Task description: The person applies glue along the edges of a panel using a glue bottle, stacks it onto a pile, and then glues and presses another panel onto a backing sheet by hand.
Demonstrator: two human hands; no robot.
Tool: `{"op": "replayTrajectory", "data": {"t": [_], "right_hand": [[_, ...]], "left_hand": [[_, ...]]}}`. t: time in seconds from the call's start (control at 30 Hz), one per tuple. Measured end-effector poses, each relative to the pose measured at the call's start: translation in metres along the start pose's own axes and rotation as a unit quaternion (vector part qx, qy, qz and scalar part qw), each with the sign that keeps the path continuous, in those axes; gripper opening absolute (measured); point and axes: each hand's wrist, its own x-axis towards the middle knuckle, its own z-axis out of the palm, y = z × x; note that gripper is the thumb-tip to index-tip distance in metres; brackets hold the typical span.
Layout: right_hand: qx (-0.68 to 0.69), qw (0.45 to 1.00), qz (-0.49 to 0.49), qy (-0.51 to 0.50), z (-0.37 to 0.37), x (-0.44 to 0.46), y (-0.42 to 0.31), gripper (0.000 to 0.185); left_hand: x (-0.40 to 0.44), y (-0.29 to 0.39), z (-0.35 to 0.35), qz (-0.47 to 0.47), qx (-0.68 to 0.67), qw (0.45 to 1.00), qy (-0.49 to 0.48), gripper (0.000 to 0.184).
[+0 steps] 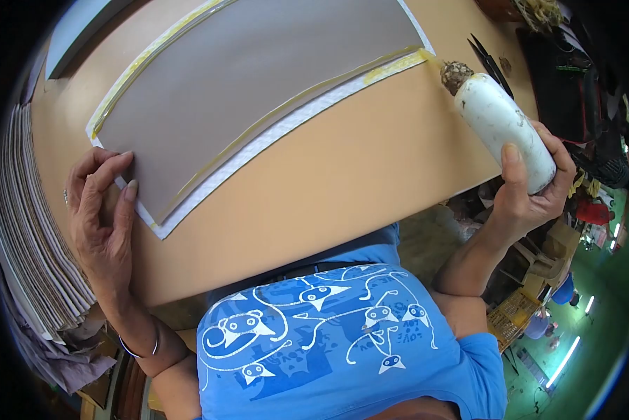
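My right hand (531, 175) is wrapped around a white glue bottle (507, 129), its thumb along the near side. The bottle tilts up and left, and its tip is crusted brown. Yellowish glue runs from the tip to the right corner of a curved grey-brown panel (272, 91). That panel lies on a white backing sheet (258, 158), with yellow glue (286, 105) along both long edges. At the panel's lower left end, my left hand (104, 203) rests its index finger and thumb on the surface, tips apart. Its other fingers are partly hidden.
The pieces lie on a tan table (314, 189). A tall stack of sheets (38, 231) stands at the left. Dark scissors (491, 64) lie beyond the bottle. A grey curved piece (80, 35) is at upper left. A yellow crate (514, 318) stands on the green floor.
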Motion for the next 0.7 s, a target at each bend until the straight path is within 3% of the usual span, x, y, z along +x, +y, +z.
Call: {"op": "replayTrajectory", "data": {"t": [0.7], "right_hand": [[0.037, 0.994, -0.026, -0.099, 0.015, -0.026, -0.033, 0.043]], "left_hand": [[0.000, 0.002, 0.000, 0.008, 0.023, 1.000, 0.000, 0.026]]}}
